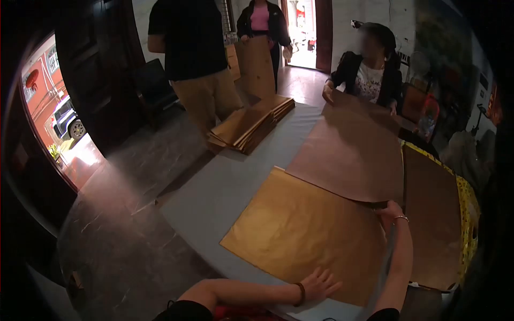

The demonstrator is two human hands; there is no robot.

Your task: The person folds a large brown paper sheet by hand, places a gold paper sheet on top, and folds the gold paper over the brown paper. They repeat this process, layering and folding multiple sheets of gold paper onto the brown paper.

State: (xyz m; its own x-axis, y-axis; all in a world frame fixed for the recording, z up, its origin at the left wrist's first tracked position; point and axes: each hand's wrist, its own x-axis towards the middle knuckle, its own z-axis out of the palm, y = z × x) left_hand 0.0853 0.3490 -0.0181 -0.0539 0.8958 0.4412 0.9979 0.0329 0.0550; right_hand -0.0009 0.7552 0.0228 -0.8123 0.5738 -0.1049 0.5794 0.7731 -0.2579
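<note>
My left hand point(319, 283) lies flat with fingers spread on the near edge of a golden-brown paper sheet point(294, 224), which looks slightly wrinkled. A larger, duller brown sheet point(348, 150) covers the far edge of the golden one. At that sheet's near right corner, my right hand point(390, 211) is closed on its edge, which is lifted a little. Across the table, a person point(369, 69) has both hands at the far edge of the same brown sheet. Both sheets rest on a pale grey-blue tabletop point(209, 198).
Folded brown cardboard or paper point(251, 125) is stacked at the table's far left. On the right is a brown stack point(431, 214) in yellow-edged wrapping. A person in black point(195, 48) stands beyond the left side; another point(262, 27) holds a brown sheet point(257, 67).
</note>
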